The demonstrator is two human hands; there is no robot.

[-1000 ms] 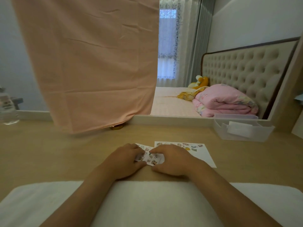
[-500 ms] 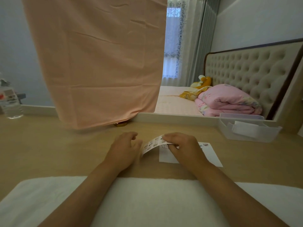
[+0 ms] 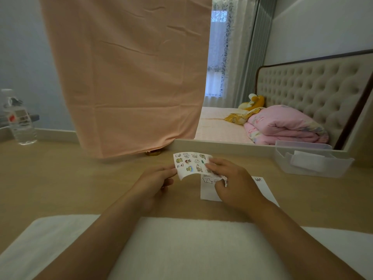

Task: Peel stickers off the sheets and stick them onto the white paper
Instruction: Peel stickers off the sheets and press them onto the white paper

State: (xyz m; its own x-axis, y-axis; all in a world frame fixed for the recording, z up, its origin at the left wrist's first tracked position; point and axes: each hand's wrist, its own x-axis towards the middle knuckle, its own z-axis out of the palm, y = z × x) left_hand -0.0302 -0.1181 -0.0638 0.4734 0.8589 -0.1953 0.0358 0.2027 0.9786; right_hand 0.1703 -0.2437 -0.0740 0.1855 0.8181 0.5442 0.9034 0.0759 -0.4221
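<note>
A: What's nearest?

B: A white towel (image 3: 181, 249) lies along the near edge of the table (image 3: 60, 188), and both forearms cross it.

A: And the hands?

B: The left hand (image 3: 155, 182) has its fingers curled, pinching the left edge of the sticker sheet (image 3: 189, 164). The right hand (image 3: 234, 184) grips the sheet's right edge, with its fingers over the printed side. The sheet is held up off the table, bowed, its small cartoon stickers facing the camera.

A: Anything at the right thumb?

B: There is a small white scrap beside it, possibly a peeled sticker, but it is too small to tell.

A: Where's the white paper (image 3: 207, 193)?

B: It lies flat on the table, below the sheet and partly covered by the right hand. I can see 2 stickers on it: 1 sticker (image 3: 207, 180) near its far left corner and a second sticker (image 3: 258, 179) at its far right corner.

A: Room to move?

B: Bare tabletop runs left of the left hand to a water bottle (image 3: 20, 122) at the far left. On the right, bare wood lies between the paper and a clear plastic box (image 3: 310, 168).

A: Farther back?

B: A peach cloth (image 3: 125, 77) hangs to the table's back ledge, with a small gold object (image 3: 153, 153) under its hem. Beyond are a folded pink quilt (image 3: 282, 126) and a tufted headboard (image 3: 312, 87).
</note>
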